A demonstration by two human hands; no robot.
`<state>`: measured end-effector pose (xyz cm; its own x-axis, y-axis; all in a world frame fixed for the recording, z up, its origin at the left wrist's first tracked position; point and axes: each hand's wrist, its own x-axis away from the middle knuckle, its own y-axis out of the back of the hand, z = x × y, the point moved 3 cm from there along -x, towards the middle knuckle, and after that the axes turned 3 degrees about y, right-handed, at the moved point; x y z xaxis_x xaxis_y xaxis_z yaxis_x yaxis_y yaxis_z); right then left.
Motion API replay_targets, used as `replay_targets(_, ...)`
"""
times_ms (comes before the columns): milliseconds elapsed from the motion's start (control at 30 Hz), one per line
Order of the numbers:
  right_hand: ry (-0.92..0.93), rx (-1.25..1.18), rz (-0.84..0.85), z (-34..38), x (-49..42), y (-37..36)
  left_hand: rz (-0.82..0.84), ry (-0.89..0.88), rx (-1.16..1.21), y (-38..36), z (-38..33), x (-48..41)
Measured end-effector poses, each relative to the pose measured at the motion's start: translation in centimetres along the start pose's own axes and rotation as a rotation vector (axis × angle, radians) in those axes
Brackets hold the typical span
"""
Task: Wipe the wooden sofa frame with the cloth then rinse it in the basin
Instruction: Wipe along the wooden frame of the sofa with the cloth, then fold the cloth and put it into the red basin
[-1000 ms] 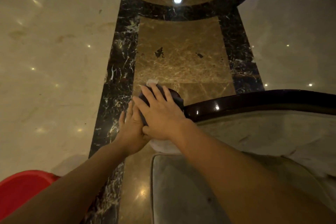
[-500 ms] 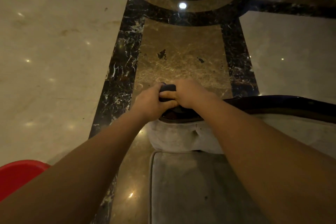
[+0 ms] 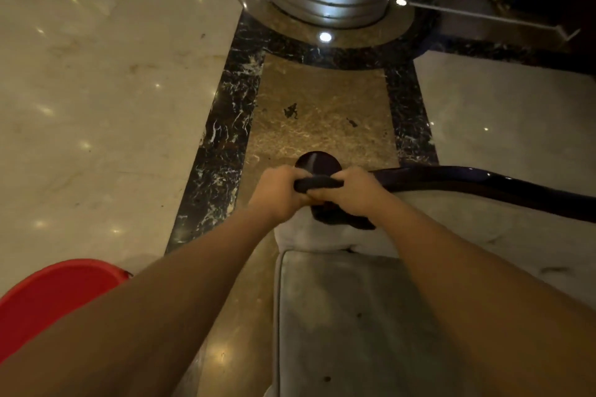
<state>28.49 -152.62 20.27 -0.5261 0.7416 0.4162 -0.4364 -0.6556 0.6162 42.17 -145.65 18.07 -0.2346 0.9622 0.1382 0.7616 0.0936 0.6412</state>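
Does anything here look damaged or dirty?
Yes. The brown marble floor panel ahead of the sofa frame has two dark, irregular marks, chips or stains; I cannot tell which. The grey seat cushion also shows a few small dark specks. Nothing looks spilled.

Sofa frame [image 3: 483,179]: dark wood, glossy lacquer. Cloth [image 3: 317,184]: dark, soft fabric. Cushion [image 3: 338,316]: matt grey upholstery. Floor [image 3: 96,90]: polished marble. Basin [image 3: 48,296]: smooth red plastic.

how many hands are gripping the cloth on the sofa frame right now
2. The left hand grips the dark cloth's left end, the right hand its right end, over the sofa frame.
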Motion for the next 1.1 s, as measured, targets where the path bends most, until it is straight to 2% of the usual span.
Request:
replay_targets(67,-0.073,-0.382,0.050,1.2,4.0,0.4,0.027,-0.004,0.280,2.2,-1.4,3.3)
replay_targets(167,-0.138,-0.941,0.189,3.3,10.2,-1.0,0.188,0.015,0.634,5.8,-3.4,8.5)
replay_targets(233,-0.176,-1.173,0.252,4.7,14.2,-2.0,0.358,0.086,0.847,8.2,-4.2,12.0)
replay_targets(300,-0.181,-1.309,0.321,6.8,18.5,-3.2,0.490,0.095,0.945,11.1,-5.0,16.3)
replay_targets(367,-0.173,-1.317,0.359,9.1,22.0,-4.8,0.543,0.101,1.004,13.5,-5.3,20.2)
replay_targets(467,-0.149,-1.222,0.228,13.3,25.9,-7.1,0.469,0.199,1.253,17.4,-4.7,26.2)
replay_targets(533,-0.104,-1.286,0.138,16.6,28.2,-8.7,0.476,0.297,1.424,19.8,-4.0,30.4)
replay_targets(600,-0.030,-1.302,0.104,19.4,29.3,-10.4,0.463,0.411,1.424,21.6,-2.1,33.9)
replay_targets(667,0.046,-1.296,0.092,22.3,30.2,-12.4,0.454,0.467,1.230,23.2,-0.4,37.2)
replay_targets(733,0.111,-1.326,0.103,25.0,30.8,-14.6,0.303,0.449,1.054,25.2,1.0,39.7)
replay_targets(800,0.067,-1.347,0.119,26.7,31.1,-16.8,0.068,0.384,1.141,27.4,2.2,41.4)
replay_targets(900,-0.163,-1.266,0.306,29.5,31.3,-21.8,-0.185,0.314,1.336,30.8,5.3,44.5)
replay_targets(967,-0.215,-1.178,0.412,31.5,31.1,-25.1,-0.208,0.297,1.391,32.5,7.8,46.4)
replay_targets(1100,-0.084,-1.183,0.371,35.3,27.8,-30.4,-0.137,0.404,1.432,35.8,13.1,48.6)
